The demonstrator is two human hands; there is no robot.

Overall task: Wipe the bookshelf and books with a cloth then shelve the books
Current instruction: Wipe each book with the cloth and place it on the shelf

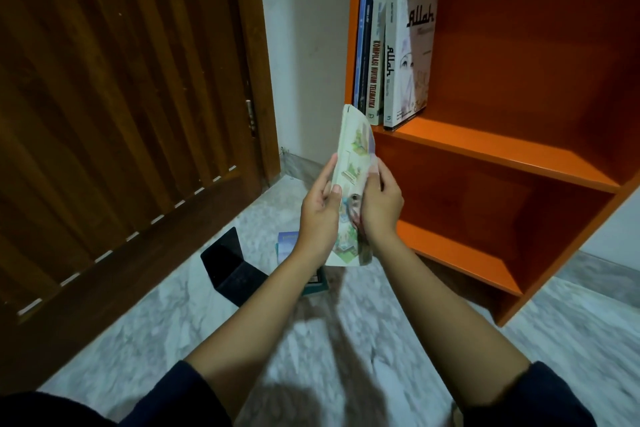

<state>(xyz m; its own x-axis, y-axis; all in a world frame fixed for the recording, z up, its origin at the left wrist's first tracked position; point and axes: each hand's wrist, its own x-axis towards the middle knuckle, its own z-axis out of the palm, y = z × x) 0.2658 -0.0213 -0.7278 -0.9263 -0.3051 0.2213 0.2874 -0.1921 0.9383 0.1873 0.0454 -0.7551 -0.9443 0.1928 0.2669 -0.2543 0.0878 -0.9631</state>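
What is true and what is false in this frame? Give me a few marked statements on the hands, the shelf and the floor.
1. Both the left hand and the right hand hold the illustrated book. True.
2. The shelved books stand in the lower compartment of the bookshelf. False: they stand on the upper shelf board, at its left end.
3. A black bookend sits on the marble floor. True.
4. The shelved books lie flat in a stack. False: they stand upright, spines outward.
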